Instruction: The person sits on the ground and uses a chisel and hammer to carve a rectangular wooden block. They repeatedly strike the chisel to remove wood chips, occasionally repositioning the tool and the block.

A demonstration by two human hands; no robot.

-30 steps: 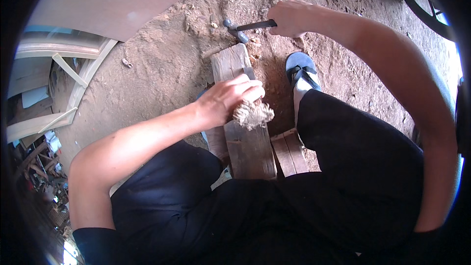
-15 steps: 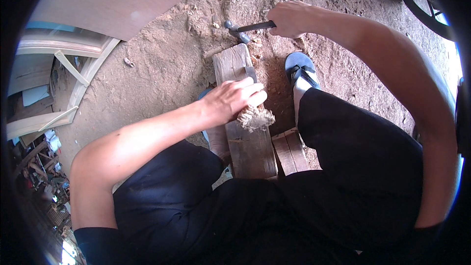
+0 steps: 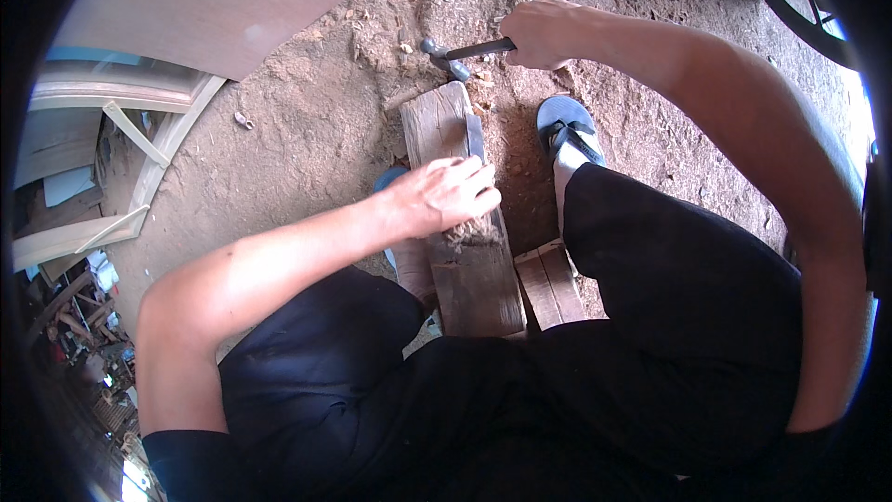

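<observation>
Chisel (image 3: pixel 476 136): 1, left-held | hammer (image 3: pixel 476 50): 1, right-held | hands (image 3: pixel 440 195) (image 3: pixel 546 34): 2 | timber (image 3: pixel 476 288): 1

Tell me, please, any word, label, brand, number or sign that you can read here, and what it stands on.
There is no readable text in this view.
I can make out no lettering on the hammer, the chisel, the wooden beam or the sandal.
The clutter at the left edge is too small and blurred to tell.
</observation>
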